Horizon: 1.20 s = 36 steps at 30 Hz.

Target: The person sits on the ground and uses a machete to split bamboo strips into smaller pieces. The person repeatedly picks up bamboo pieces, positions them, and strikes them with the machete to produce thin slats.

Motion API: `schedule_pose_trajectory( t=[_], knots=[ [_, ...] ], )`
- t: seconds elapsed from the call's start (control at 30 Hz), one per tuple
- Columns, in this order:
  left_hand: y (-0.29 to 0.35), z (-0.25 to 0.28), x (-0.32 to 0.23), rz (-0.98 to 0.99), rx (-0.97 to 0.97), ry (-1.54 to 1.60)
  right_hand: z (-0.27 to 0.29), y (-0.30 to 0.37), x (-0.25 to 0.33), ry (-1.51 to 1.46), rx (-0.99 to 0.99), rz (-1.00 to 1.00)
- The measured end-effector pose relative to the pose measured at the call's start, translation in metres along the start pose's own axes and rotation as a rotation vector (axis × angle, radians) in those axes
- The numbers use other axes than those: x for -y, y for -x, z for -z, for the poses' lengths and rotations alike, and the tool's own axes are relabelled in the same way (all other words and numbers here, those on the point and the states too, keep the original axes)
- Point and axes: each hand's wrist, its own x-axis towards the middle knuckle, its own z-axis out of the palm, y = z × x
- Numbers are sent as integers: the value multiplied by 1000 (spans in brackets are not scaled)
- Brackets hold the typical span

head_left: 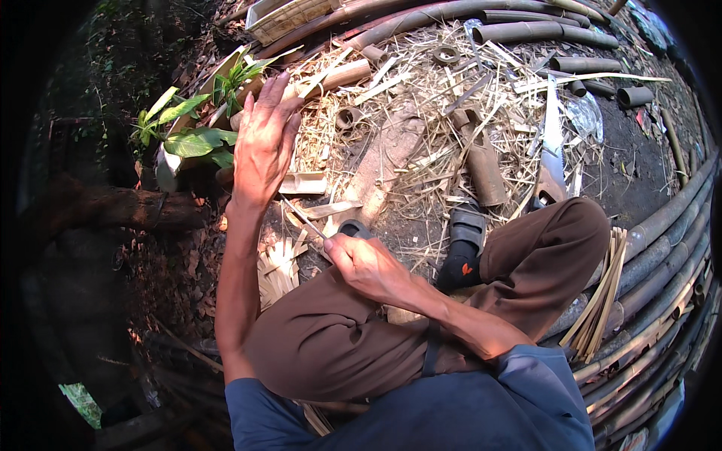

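Note:
My left hand (263,143) is raised at the left with its fingers stretched out and nothing visible in it. Lower down, in front of my bent knee, my right hand (368,263) is closed round a knife (302,215). Its thin blade points up and to the left, toward my left wrist; the handle is hidden in my fist. Just past the blade's tip lies a short split piece of bamboo (304,183). Pale thin bamboo strips (278,269) fan out on the ground between my left forearm and my knee.
A handsaw (553,143) stands blade up beside my knee. Cut bamboo tubes (485,169) lie among scattered shavings (429,98). A bundle of strips (602,297) rests on long bamboo poles (662,255) at the right. Leafy plants (188,139) and a crate (286,19) are at the far left.

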Motion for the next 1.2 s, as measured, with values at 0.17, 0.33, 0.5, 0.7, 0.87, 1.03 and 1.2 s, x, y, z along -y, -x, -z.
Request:
schedule_pose_trajectory(
  t=[0.17, 0.33, 0.5, 0.7, 0.87, 1.03, 1.2],
  knots=[
    [-35, 24, -11, -66, -236, 318, 29, 1, 3, -205, 27, -351],
    [0, -31, 24, -28, 136, 62, 21, -11, 14, -362, 45, -503],
    [-43, 7, -4, -87, -61, 56, 37, -10, 3, -324, -42, -468],
    [-2, -63, 38, -48, 253, 224, 30, -14, 8, -316, 38, -504],
    [-31, -51, 32, -132, 118, 145, 35, -15, -6, -278, -10, -515],
    [-59, -35, -6, -157, -124, 371, 41, -9, -11, -252, 0, -566],
    [-26, -74, 17, 211, -118, 508, 38, -16, -20, -255, -49, -497]
  ],
)
